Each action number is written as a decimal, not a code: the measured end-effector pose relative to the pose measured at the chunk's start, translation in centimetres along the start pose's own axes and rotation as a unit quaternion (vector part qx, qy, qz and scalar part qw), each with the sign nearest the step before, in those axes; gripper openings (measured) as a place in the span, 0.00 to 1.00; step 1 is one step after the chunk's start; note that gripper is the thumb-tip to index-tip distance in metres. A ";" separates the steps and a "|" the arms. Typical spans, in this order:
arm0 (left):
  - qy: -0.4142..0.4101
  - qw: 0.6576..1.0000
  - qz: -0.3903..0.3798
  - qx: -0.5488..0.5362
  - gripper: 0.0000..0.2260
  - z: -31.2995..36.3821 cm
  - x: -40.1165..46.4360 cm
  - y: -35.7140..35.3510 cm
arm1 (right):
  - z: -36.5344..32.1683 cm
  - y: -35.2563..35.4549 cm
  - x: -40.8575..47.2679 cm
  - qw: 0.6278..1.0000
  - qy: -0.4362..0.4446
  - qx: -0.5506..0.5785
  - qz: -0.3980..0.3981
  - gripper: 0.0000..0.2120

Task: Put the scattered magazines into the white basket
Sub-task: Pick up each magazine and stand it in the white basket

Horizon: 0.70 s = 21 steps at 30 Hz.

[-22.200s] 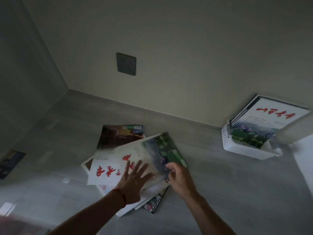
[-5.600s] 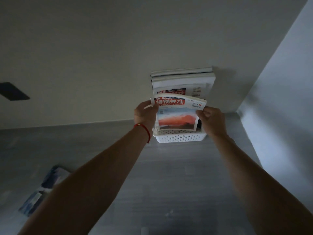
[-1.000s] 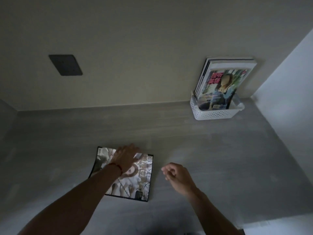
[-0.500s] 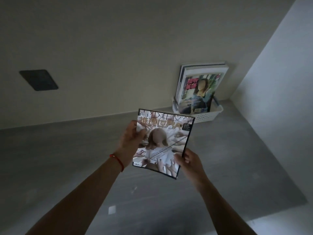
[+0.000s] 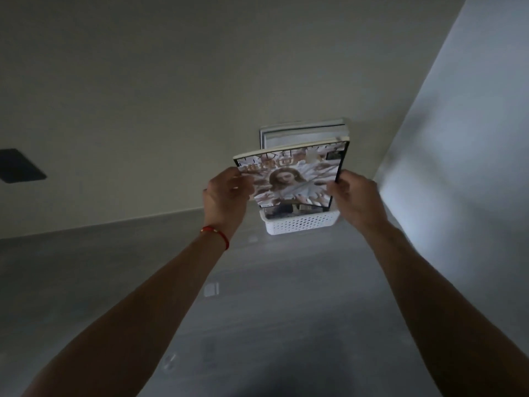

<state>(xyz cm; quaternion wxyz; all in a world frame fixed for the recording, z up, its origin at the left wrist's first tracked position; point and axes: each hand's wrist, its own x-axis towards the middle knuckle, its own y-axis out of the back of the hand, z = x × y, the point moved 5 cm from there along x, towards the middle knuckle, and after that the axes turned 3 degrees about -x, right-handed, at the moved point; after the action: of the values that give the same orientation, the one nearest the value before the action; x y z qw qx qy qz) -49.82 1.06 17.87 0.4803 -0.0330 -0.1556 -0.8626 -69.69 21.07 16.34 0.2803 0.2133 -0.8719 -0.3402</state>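
Gripping a glossy portrait-cover magazine (image 5: pixel 292 176) by its side edges, the left hand (image 5: pixel 226 196) and right hand (image 5: pixel 357 199) hold it upright above the white perforated plastic basket (image 5: pixel 300 223) at centre frame, apparently lining it up before the stacked magazines (image 5: pixel 303 133) leaning against the beige wall (image 5: pixel 171 96).

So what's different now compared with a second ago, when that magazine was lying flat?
Both hands, left hand and right hand, picked the magazine up and carried it over the white basket. The stack inside stayed leaning on the wall.
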 end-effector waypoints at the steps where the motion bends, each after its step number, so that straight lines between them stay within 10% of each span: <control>1: 0.010 1.000 0.006 0.000 0.08 0.1 0.5 -0.9 | 0.7 0.0 1.3 1.000 0.005 0.006 -0.002 0.06; 21: 0.150 0.985 0.058 0.063 0.14 -9.1 3.7 -10.0 | 12.0 -11.0 4.7 0.978 -0.136 0.119 -0.100 0.03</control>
<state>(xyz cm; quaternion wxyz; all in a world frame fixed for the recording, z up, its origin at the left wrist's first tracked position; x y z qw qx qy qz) -59.39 0.19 7.62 0.5489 0.1180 -0.1332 -0.8167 -78.81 16.64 2.75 0.0961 0.2830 -0.9105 -0.2858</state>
